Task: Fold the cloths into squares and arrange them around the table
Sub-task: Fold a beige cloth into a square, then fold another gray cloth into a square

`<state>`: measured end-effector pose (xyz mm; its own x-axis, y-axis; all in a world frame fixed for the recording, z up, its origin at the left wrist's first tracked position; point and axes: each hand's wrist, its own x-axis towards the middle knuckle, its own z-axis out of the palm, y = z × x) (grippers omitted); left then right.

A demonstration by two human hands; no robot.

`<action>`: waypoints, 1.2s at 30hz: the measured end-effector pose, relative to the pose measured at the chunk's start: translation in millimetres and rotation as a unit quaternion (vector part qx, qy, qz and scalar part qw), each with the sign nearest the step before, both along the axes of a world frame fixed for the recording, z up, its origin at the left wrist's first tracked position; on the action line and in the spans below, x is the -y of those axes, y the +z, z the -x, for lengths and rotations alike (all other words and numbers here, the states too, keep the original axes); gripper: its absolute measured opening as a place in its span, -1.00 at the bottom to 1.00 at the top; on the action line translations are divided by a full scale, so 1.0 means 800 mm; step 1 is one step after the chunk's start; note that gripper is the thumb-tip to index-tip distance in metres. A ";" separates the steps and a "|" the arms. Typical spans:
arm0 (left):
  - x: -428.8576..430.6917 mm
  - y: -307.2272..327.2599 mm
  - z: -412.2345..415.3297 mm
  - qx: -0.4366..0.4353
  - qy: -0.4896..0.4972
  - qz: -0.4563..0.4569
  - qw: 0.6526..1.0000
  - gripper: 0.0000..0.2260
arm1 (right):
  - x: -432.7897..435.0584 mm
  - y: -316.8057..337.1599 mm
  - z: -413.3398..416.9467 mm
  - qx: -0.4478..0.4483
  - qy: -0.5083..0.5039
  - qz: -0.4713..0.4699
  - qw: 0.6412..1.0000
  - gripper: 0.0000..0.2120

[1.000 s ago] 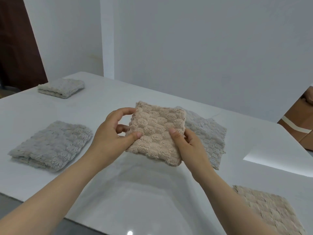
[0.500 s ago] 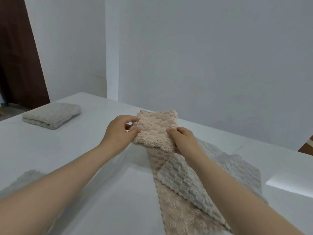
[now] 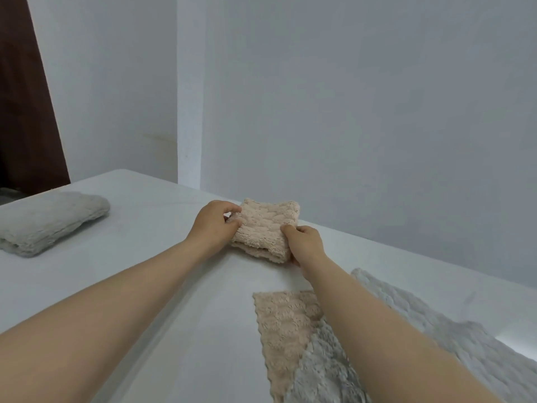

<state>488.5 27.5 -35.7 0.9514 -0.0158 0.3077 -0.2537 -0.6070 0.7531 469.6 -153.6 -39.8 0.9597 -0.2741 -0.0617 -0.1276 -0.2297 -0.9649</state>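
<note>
A folded beige cloth (image 3: 266,225) lies near the far edge of the white table (image 3: 162,274), close to the wall. My left hand (image 3: 213,225) pinches its left edge between thumb and fingers. My right hand (image 3: 305,242) grips its near right corner. Both arms reach forward over the table. An unfolded beige cloth (image 3: 286,330) lies flat nearer to me, partly under an unfolded grey cloth (image 3: 436,338) and my right forearm. A folded grey cloth (image 3: 49,222) sits at the table's far left.
A pale wall (image 3: 363,112) runs right behind the table's far edge, with a corner pillar (image 3: 190,112). A dark brown door (image 3: 26,112) stands at the far left.
Both hands carried the folded beige cloth away from me, from above the unfolded cloths to the far edge of the table. The view has swung up and forward.
</note>
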 end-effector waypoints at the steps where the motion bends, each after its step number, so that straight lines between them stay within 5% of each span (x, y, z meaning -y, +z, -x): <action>1: 0.001 -0.005 -0.009 -0.004 -0.001 -0.005 1.000 -0.73 | 0.000 -0.005 -0.006 -0.002 -0.007 0.007 1.000 -0.78; 5: 0.006 -0.017 -0.031 -0.011 -0.005 -0.028 1.000 -0.69 | 0.003 -0.015 -0.028 0.008 -0.033 0.021 0.999 -0.51; 10: 0.010 -0.020 -0.035 -0.008 0.024 -0.006 1.000 -0.65 | 0.007 -0.015 -0.029 0.017 -0.029 0.030 0.999 -0.77; 19: 0.001 0.009 0.013 0.010 0.037 -0.011 0.999 -0.73 | 0.042 0.009 0.034 0.013 -0.029 0.109 0.993 -0.70; 36: 0.032 0.094 0.331 0.017 -0.075 0.102 0.992 -0.82 | 0.049 0.116 0.362 0.116 0.021 0.249 0.961 -0.80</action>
<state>223.7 1.5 39.7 0.9319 -0.0902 0.3513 -0.3572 -0.3967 0.8456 180.2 -192.9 53.1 0.9427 -0.1760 0.2835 0.0960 -0.6708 -0.7354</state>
